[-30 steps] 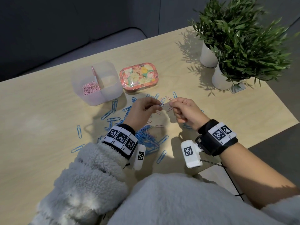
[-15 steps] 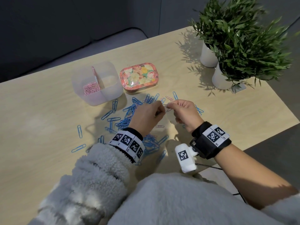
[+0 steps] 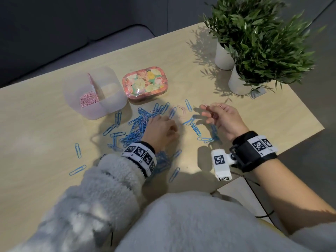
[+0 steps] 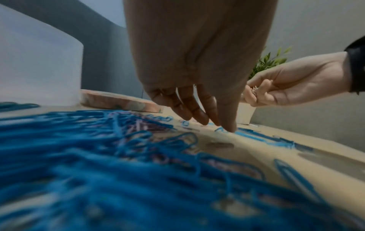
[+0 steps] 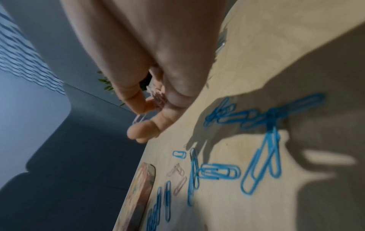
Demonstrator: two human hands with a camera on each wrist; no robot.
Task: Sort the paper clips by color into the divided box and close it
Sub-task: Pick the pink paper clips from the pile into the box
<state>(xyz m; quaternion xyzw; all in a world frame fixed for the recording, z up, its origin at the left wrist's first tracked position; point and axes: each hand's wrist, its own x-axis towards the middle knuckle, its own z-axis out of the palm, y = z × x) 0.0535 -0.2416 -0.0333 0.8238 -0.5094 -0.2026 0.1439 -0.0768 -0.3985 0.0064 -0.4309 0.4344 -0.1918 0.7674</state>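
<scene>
The translucent divided box (image 3: 116, 100) stands open at the back left, with pink clips (image 3: 88, 100) in its left compartment. Its floral lid (image 3: 145, 83) lies beside it. A heap of blue clips (image 3: 135, 127) mixed with a few pink ones (image 4: 142, 125) covers the table's middle. My left hand (image 3: 163, 124) is low over the heap's right edge, its straight fingers (image 4: 227, 125) touching the table by a blue clip. My right hand (image 3: 209, 111) hovers further right, cupping a small bunch of pink clips (image 5: 158, 96) and pinching one pink clip (image 5: 140, 118).
Two potted plants in white pots (image 3: 222, 55) stand at the back right. Loose blue clips (image 3: 77, 150) are scattered left and front of the heap, and more lie under my right hand (image 3: 207, 139). Two pink clips (image 3: 182, 108) lie near the lid. The table's edge (image 3: 300, 142) runs close right.
My hands, which met over the heap with a clip between them, have parted. The left dropped to the table; the right drew away to the right with its pink clips.
</scene>
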